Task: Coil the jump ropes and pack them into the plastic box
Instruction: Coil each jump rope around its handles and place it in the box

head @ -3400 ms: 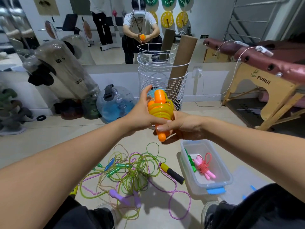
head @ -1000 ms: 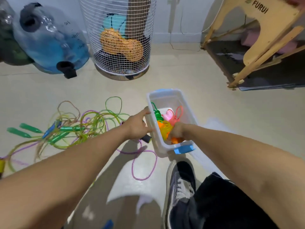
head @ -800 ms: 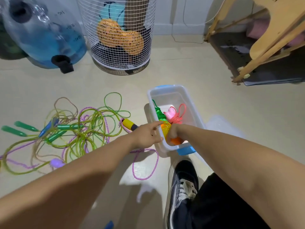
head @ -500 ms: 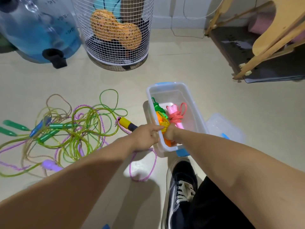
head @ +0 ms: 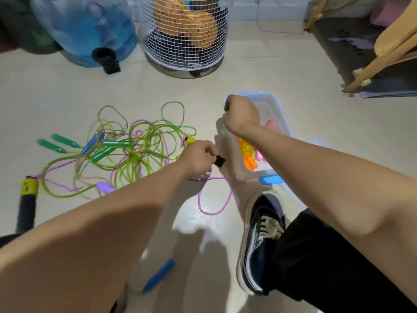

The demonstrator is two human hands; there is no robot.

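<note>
Several jump ropes (head: 126, 152) are lying tangled on a pale, smooth floor (head: 293, 71), their green, yellow-green and purple cords looping over one another, with green handles (head: 58, 142) sticking out to the left. The left hand (head: 198, 158) is curling its fingers round a black and yellow handle (head: 219, 160) at the near edge of the tangle, and a purple cord (head: 214, 197) is trailing from there in a loop across the floor. The right hand (head: 240, 115) is hovering over the far left corner of the plastic box (head: 281, 109) with its fingers curled; whether it is holding anything cannot be told. The box is sitting on the floor just right of the tangle, holding a coiled orange rope (head: 247, 154) and a pink one (head: 269, 125), partly hidden by the forearm. A blue latch (head: 269, 180) is showing on its near end. A dark sneaker (head: 259, 240) is planted just in front of the box. Further back, a white wire basket (head: 185, 35) is standing beside a big blue water bottle (head: 90, 30), and wooden legs (head: 383, 55) are crossing the right corner. Another black and yellow handle (head: 27, 199) is lying at far left; its small marks are too blurred to read.
</note>
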